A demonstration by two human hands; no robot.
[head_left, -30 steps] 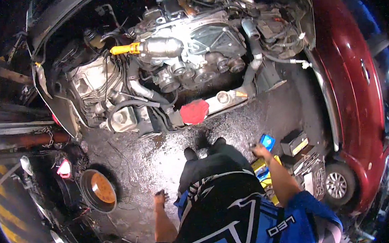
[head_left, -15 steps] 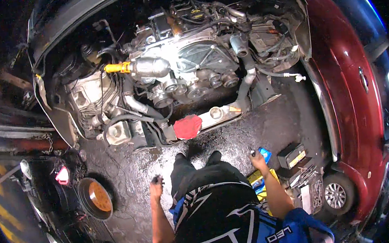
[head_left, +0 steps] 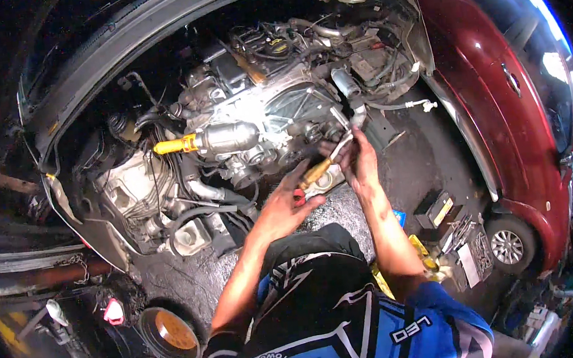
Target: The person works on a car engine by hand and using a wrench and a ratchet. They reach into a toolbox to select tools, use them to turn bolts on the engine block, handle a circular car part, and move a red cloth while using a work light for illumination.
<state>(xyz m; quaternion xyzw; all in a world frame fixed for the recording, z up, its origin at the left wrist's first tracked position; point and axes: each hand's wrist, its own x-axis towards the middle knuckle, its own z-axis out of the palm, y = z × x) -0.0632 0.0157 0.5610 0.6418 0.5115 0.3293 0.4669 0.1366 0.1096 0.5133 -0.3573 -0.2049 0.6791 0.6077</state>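
My left hand [head_left: 282, 209] reaches over the front of the engine bay, its fingers around the tan-yellow handle of a tool [head_left: 315, 172] with a bright metal shaft. My right hand [head_left: 362, 163] is raised beside it, with the shaft lying across its fingers. A second metal bar [head_left: 340, 117] sticks up past the right fingertips; whether it is part of the same tool I cannot tell. A bit of red cloth [head_left: 299, 196] shows behind my left fingers. Ahead is the exposed engine [head_left: 258, 155], with a silver work lamp with yellow handle [head_left: 176, 144] lying across it.
A red car [head_left: 488, 96] stands close on the right. On the floor at right are a black box [head_left: 435, 209] and a tray of metal tools [head_left: 462, 236]. A round pan with brown liquid [head_left: 176, 330] sits at lower left. Hoses [head_left: 199, 223] hang near the front frame.
Both my hands have risen from beside my legs to the front of the engine and come together at the tan-handled tool. My view has tilted and moved closer to the car.
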